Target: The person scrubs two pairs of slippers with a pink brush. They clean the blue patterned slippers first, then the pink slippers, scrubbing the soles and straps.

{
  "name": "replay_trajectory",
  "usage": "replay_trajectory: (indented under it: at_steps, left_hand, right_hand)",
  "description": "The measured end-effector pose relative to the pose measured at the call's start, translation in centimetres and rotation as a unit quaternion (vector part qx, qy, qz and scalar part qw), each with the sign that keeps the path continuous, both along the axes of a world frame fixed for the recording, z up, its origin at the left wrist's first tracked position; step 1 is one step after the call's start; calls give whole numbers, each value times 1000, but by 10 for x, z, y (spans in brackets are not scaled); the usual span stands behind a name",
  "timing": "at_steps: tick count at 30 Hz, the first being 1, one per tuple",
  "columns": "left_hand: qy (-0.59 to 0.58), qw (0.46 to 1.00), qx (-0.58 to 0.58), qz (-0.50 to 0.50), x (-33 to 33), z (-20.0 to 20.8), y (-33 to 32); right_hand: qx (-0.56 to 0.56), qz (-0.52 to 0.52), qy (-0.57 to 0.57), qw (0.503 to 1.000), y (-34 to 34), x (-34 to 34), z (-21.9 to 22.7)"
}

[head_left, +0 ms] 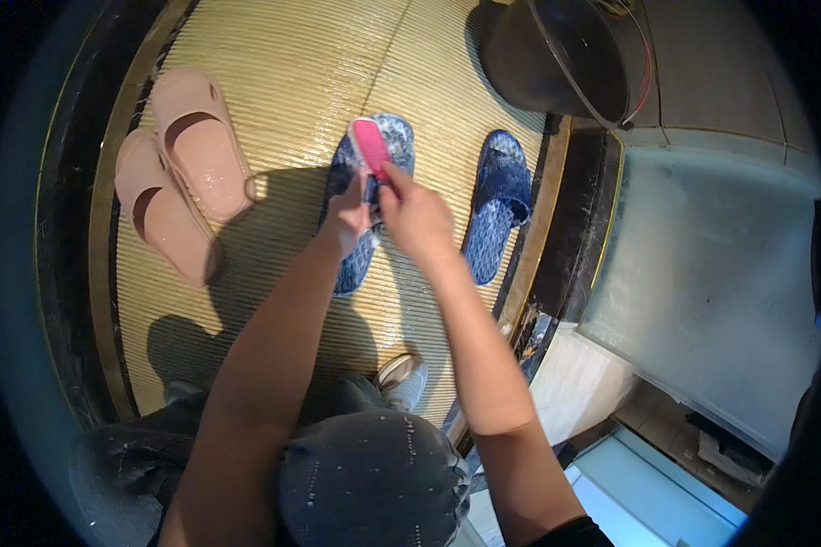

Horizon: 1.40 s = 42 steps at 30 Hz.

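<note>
My right hand [417,215] is closed round the handle of a pink scrubbing brush [370,146]. The brush lies over the toe end of a blue patterned slipper [355,264], where white suds show. At this slipper's strap, my left hand [345,219] grips its side; the fingertips are partly blurred. To the right, the other blue slipper [490,239] lies on the floor with suds on its toe and sole. A pair of wet pink slippers, one [208,162] partly behind the other [171,226], sits off to the left.
A dark bucket [534,59] with a wire handle stands at the far right. The ribbed yellow floor [287,87] looks wet and runs between dark raised edges. A frosted panel [693,273] is on the right. My shoe [402,381] is close below my hands.
</note>
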<state>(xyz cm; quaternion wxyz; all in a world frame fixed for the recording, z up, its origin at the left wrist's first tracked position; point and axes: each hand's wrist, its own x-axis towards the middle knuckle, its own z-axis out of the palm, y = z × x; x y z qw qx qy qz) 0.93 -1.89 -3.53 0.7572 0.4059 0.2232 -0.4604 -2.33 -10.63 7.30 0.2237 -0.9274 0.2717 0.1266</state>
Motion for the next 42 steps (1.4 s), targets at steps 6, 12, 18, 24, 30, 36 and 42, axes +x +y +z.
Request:
replay_trajectory:
  at_steps: [6,12,18,24,30,36,42]
  left_hand:
    - [-232,902,253,-262,-9,9,2]
    - [-273,946,129,-116,-28,20,-5]
    - [-330,926,143,-115,-27,-7,-4]
    - [-271,942,144,-133,-12,-4,-8]
    - [-97,989,112,10,-4,15,5]
    - [-344,795,437,241,51,31,34]
    - [-238,786,437,366,177,6,108]
  right_hand:
    - [-71,148,-43,986,-16,-19,36]
    - [-87,229,-85,966,-36,-41,41]
    - [-136,178,-36,974,-2,-41,39]
    - [-126,42,-33,991,-26,-60,26]
    - [144,-151,-178,962,32,-111,12]
    - [219,-128,-159,954,92,-156,-13]
    - [222,-140,-218,940,3,-114,-17]
